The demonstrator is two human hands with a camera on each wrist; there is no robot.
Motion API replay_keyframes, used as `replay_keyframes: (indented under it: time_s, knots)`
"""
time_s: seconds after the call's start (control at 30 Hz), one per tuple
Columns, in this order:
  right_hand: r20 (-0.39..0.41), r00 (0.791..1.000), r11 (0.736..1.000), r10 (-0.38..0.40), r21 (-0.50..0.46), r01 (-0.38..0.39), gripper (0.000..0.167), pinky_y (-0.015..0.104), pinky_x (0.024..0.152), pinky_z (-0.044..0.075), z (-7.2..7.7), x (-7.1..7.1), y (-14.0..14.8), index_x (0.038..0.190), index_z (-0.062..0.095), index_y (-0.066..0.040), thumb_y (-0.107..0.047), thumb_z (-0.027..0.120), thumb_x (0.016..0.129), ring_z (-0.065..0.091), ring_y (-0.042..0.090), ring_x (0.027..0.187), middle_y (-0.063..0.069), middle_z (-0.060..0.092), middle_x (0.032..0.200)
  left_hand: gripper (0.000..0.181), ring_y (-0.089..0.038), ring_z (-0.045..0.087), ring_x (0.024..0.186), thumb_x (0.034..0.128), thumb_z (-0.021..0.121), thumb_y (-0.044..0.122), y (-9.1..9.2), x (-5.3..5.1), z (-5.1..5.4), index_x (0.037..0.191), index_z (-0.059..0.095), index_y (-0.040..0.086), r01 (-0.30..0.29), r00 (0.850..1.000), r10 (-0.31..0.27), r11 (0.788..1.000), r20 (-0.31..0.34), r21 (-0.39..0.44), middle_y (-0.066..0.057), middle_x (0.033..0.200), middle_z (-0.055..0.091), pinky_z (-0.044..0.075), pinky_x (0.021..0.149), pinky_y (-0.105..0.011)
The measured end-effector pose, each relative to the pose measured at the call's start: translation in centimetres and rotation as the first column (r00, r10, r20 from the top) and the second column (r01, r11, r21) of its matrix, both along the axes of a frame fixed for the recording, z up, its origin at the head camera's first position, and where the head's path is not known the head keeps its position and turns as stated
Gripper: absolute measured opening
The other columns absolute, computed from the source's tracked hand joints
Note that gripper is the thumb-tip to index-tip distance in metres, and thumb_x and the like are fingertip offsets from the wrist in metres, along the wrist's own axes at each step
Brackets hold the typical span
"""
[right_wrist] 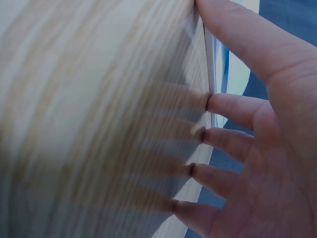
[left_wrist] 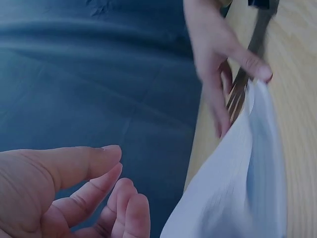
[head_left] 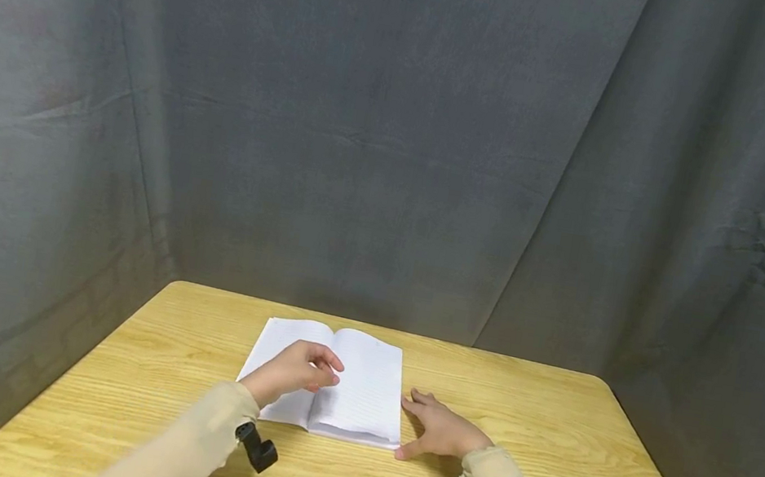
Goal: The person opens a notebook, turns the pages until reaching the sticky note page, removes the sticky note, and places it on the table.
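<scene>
An open notebook (head_left: 365, 376) with white lined pages lies on the wooden table, and one page on its right half bulges up along the near edge. Above the middle of the pages hovers my left hand (head_left: 294, 370), fingers bent loosely; in the left wrist view nothing sits between its thumb and fingers (left_wrist: 130, 213). At the notebook's right edge is my right hand (head_left: 444, 431), with thumb and fingers spread. Its fingertips (right_wrist: 215, 104) rest on the table in the right wrist view, by the notebook's side, and the thumb is at the near right corner.
The wooden table (head_left: 548, 420) extends on both sides of the notebook. Grey cloth (head_left: 367, 145) hangs behind the table and along its left and right sides. Each wrist carries a small black camera (head_left: 256, 446).
</scene>
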State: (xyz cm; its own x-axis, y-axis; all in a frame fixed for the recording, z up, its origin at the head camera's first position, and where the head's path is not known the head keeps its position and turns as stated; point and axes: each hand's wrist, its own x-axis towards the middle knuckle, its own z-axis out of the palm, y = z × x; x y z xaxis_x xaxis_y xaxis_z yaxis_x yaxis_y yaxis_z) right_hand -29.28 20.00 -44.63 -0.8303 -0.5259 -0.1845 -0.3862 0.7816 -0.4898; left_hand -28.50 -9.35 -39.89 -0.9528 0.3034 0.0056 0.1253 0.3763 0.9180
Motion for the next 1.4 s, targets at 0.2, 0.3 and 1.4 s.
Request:
replay_keyframes:
  time_s: [0.2, 0.3, 1.4]
  knots:
    - [-0.023, 1.000, 1.000, -0.002, 0.016, 0.003, 0.096, 0.067, 0.107, 0.024, -0.1, 0.0, 0.0, 0.146, 0.039, -0.003, -0.047, 0.080, 0.072, 0.019, 0.052, 0.140, 0.026, 0.023, 0.155, 0.023, -0.012, 0.053, 0.065, 0.0803, 0.071, 0.007, 3.2, -0.1, -0.4, 0.100, 0.067, -0.004, 0.082, 0.997, -0.082, 0.997, 0.008, -0.003, -0.001, 0.074, 0.057, 0.049, 0.064, -0.028]
    - [-0.034, 0.999, 1.000, 0.000, 0.022, 0.001, 0.096, 0.067, 0.106, 0.024, -0.1, 0.0, 0.0, 0.146, 0.039, -0.002, -0.047, 0.081, 0.072, 0.021, 0.053, 0.140, 0.027, 0.024, 0.154, 0.023, -0.013, 0.055, 0.066, 0.0801, 0.071, 0.006, 4.3, -0.1, -0.8, 0.100, 0.067, -0.005, 0.108, 0.994, -0.108, 0.994, 0.000, -0.005, -0.001, 0.074, 0.058, 0.050, 0.064, -0.028]
    - [-0.031, 1.000, 1.000, -0.002, 0.024, 0.002, 0.093, 0.067, 0.106, 0.025, -0.2, -0.2, 0.1, 0.145, 0.040, -0.002, -0.045, 0.081, 0.073, 0.022, 0.052, 0.139, 0.027, 0.025, 0.154, 0.017, -0.011, 0.050, 0.065, 0.0701, 0.083, 0.003, 7.8, 0.3, -4.9, 0.079, 0.069, 0.006, 0.133, 0.990, -0.139, 0.963, -0.010, -0.233, 0.002, 0.068, 0.057, 0.042, 0.061, -0.024]
